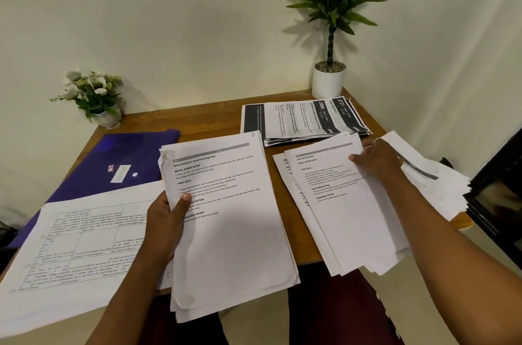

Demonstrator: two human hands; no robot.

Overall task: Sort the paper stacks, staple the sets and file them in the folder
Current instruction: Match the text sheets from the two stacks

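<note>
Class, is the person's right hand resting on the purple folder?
No: the right hand pinches loose papers at right, while the folder lies at far left, beyond the stack in the left hand.

Left hand (pixel 166 220) grips a paper stack (pixel 231 231), thumb on top; right hand (pixel 377 159) stretched forward, palm down.

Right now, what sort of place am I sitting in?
Probably a small office or home desk corner: a wooden table spread with stacks of printed sheets, a purple folder for filing, and a potted plant against the wall.
</note>
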